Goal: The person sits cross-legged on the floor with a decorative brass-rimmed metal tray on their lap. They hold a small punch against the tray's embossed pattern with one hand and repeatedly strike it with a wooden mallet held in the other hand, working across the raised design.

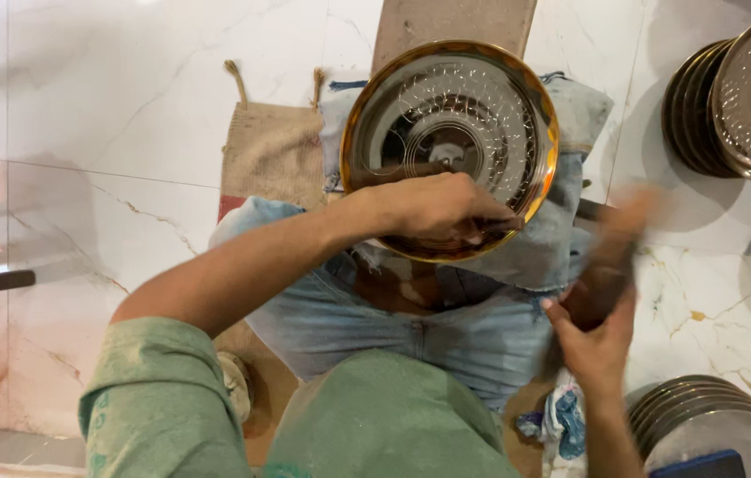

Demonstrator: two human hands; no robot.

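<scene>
A round brass-rimmed metal plate (pixel 452 124) with an engraved pattern rests on my lap, over blue jeans (pixel 411 327). My left hand (pixel 433 211) lies across its near edge, fingers closed on a thin dark tool (pixel 393 172) that lies on the plate. My right hand (pixel 601 319) is to the right of the plate, gripping a dark wooden tool (pixel 615 248) that is blurred by motion.
A stack of metal plates (pixel 739 97) stands at the upper right and another stack (pixel 712 425) at the lower right. A burlap cloth (pixel 271 150) and a wooden board (pixel 455 22) lie on the white marble floor (pixel 110 115). A patterned rag (pixel 561 416) sits by my right wrist.
</scene>
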